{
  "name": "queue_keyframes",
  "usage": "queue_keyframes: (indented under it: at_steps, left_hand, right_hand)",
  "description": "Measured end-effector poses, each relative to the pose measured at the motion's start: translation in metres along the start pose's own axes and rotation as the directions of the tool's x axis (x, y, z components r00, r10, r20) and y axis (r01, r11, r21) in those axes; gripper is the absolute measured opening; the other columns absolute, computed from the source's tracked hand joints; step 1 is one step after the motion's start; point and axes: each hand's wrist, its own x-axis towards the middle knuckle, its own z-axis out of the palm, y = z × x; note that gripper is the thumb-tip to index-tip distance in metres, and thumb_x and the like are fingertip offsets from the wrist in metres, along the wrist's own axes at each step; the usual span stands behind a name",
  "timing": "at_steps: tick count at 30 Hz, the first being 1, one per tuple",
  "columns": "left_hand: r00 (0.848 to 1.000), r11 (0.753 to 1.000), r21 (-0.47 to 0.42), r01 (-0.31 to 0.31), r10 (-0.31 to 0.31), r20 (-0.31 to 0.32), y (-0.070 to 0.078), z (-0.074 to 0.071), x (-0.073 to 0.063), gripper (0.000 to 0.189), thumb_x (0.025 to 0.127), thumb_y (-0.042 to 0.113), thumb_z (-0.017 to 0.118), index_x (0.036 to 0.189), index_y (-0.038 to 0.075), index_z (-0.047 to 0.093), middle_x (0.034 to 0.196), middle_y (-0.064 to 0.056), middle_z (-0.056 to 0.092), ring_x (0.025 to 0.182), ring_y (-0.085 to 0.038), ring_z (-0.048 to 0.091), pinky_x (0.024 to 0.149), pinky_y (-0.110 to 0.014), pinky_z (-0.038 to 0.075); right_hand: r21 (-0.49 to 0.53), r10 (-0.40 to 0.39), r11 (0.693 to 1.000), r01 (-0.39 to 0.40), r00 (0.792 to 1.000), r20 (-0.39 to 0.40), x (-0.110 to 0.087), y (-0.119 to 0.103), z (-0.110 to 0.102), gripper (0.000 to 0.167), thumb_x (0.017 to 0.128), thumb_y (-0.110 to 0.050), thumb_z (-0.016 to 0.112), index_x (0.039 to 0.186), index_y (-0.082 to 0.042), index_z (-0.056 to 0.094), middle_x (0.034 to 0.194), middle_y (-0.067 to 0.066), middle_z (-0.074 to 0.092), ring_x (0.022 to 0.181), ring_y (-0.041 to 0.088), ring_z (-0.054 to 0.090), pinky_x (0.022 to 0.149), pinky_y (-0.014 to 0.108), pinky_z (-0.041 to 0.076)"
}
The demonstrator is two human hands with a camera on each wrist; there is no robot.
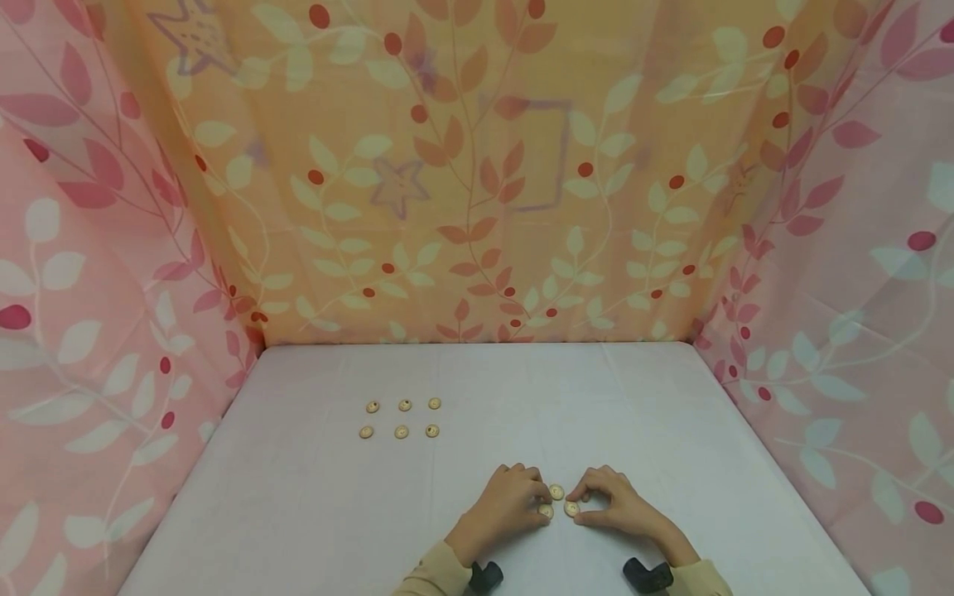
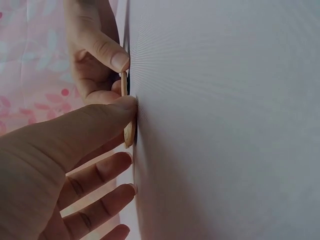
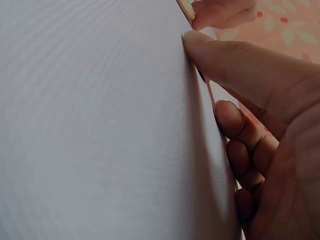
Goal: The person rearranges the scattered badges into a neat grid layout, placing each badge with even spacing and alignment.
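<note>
Near the front of the table, my left hand (image 1: 508, 503) pinches a small round wooden disc (image 1: 546, 512) between thumb and fingers. Facing it, my right hand (image 1: 622, 507) pinches a second wooden disc (image 1: 571, 509). A third wooden disc (image 1: 556, 492) lies just behind these two, close to the left fingertips. The left wrist view shows the left thumb over a thin disc (image 2: 129, 136) low at the white surface, its other fingers spread. In the right wrist view the right thumb and forefinger hide most of their disc, and the left fingers hold another disc (image 3: 187, 8) beyond.
Several more wooden discs (image 1: 402, 432) lie in two rows of three at the back left of the white-covered table (image 1: 298, 497). Patterned cloth walls, orange behind (image 1: 477, 248) and pink at both sides (image 1: 89, 348), enclose the table.
</note>
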Motion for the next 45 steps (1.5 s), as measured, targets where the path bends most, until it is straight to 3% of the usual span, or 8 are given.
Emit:
queue_keyframes:
  at_steps: [6, 14, 21, 27, 36, 40, 45]
  left_hand:
    - [1.0, 1.0, 0.005, -0.003, 0.003, 0.004, -0.002, 0.003, 0.0, 0.02, 0.073, 0.043, 0.074, 0.09, 0.033, 0.072, 0.085, 0.02, 0.057, 0.073, 0.001, 0.044, 0.068, -0.021, 0.035]
    - [1.0, 1.0, 0.007, -0.015, 0.015, -0.004, -0.003, 0.002, -0.001, 0.016, 0.074, 0.041, 0.074, 0.087, 0.032, 0.073, 0.083, 0.019, 0.059, 0.072, 0.001, 0.045, 0.068, -0.022, 0.036]
    - [1.0, 1.0, 0.018, -0.003, 0.003, -0.023, -0.01, -0.003, -0.007, 0.014, 0.074, 0.039, 0.073, 0.086, 0.031, 0.073, 0.082, 0.018, 0.061, 0.072, 0.0, 0.047, 0.07, -0.025, 0.039]
    - [0.998, 1.0, 0.005, 0.009, -0.009, -0.06, -0.017, -0.006, -0.012, 0.016, 0.074, 0.039, 0.073, 0.087, 0.03, 0.073, 0.08, 0.017, 0.06, 0.069, 0.0, 0.044, 0.068, -0.023, 0.037]
    - [0.996, 0.999, -0.025, 0.043, -0.044, -0.071, -0.027, -0.009, -0.017, 0.013, 0.076, 0.035, 0.071, 0.087, 0.028, 0.073, 0.079, 0.017, 0.063, 0.068, -0.001, 0.046, 0.067, -0.024, 0.036]
    - [0.995, 0.999, -0.013, 0.053, -0.054, -0.079, -0.032, -0.014, -0.021, 0.013, 0.077, 0.032, 0.07, 0.088, 0.026, 0.074, 0.082, 0.015, 0.066, 0.07, -0.002, 0.048, 0.068, -0.026, 0.038]
    - [0.994, 0.998, 0.008, 0.063, -0.062, -0.095, -0.04, -0.019, -0.025, 0.013, 0.078, 0.032, 0.07, 0.087, 0.026, 0.074, 0.083, 0.014, 0.066, 0.071, -0.002, 0.05, 0.068, -0.028, 0.04]
  right_hand:
    - [0.026, -0.006, 1.0, 0.006, 1.0, -0.001, 0.001, -0.017, -0.005, 0.024, 0.07, -0.023, 0.079, 0.09, -0.02, 0.066, 0.086, -0.003, 0.062, 0.082, 0.018, 0.048, 0.073, 0.027, 0.023]
    - [0.056, -0.005, 0.998, 0.005, 1.0, -0.002, 0.002, -0.04, -0.015, 0.023, 0.07, -0.02, 0.079, 0.089, -0.019, 0.066, 0.085, -0.003, 0.062, 0.081, 0.017, 0.047, 0.072, 0.025, 0.023]
    - [0.035, -0.007, 0.999, 0.007, 1.0, -0.014, 0.001, -0.022, -0.005, 0.024, 0.069, -0.021, 0.079, 0.089, -0.02, 0.066, 0.085, -0.004, 0.063, 0.081, 0.016, 0.048, 0.072, 0.025, 0.023]
    - [0.007, 0.006, 1.0, -0.006, 1.0, -0.014, -0.001, -0.004, 0.0, 0.024, 0.07, -0.034, 0.078, 0.09, -0.03, 0.064, 0.086, -0.015, 0.06, 0.082, 0.007, 0.045, 0.074, 0.028, 0.024]
    - [0.029, -0.002, 1.0, 0.003, 0.999, -0.034, 0.0, -0.008, 0.001, 0.025, 0.069, -0.03, 0.079, 0.089, -0.028, 0.065, 0.084, -0.012, 0.061, 0.081, 0.01, 0.046, 0.073, 0.026, 0.023]
    - [0.034, 0.01, 0.999, -0.009, 1.0, -0.013, 0.0, -0.004, 0.0, 0.025, 0.07, -0.038, 0.077, 0.091, -0.033, 0.064, 0.085, -0.017, 0.06, 0.083, 0.007, 0.045, 0.074, 0.028, 0.024]
    - [0.012, 0.02, 1.0, -0.02, 0.999, -0.026, -0.001, -0.009, 0.0, 0.026, 0.069, -0.03, 0.079, 0.09, -0.028, 0.065, 0.083, -0.012, 0.06, 0.082, 0.01, 0.045, 0.074, 0.026, 0.021]
